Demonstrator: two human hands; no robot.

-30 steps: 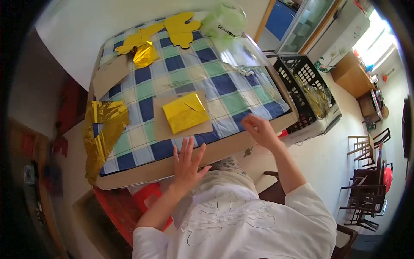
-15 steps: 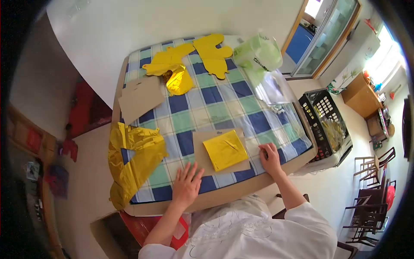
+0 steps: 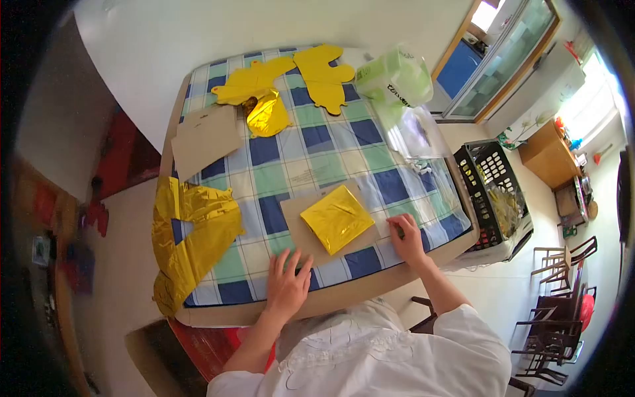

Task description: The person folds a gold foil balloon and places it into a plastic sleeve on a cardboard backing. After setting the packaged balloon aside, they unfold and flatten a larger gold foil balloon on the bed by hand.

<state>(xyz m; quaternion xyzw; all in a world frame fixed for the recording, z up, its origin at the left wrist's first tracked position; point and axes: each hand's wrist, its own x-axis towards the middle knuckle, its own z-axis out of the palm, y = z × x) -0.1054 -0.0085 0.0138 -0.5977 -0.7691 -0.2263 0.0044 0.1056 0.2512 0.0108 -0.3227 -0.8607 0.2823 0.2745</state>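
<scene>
A folded gold foil sheet (image 3: 337,220) lies on a flat piece of brown cardboard (image 3: 296,223) near the front edge of the checked cloth. My left hand (image 3: 288,283) rests palm down with fingers spread, fingertips at the cardboard's near left corner. To the right of the cardboard, my right hand (image 3: 406,239) is closed with its fingers curled; a dark spot shows at the fingers, and I cannot tell what they hold. At the left, a large loose gold foil piece (image 3: 210,215) hangs over the table edge.
Further back lie another cardboard sheet (image 3: 206,140), a crumpled gold foil piece (image 3: 268,114) and flat yellow shapes (image 3: 324,79). A green-and-white plastic bag (image 3: 395,78) stands at the back right. Beside the table sits a black crate (image 3: 491,192); chairs (image 3: 552,324) are further right.
The cardboard and the folded foil on it have turned counterclockwise. My right hand has shifted slightly, its fingers still curled. The whole view has moved a little.
</scene>
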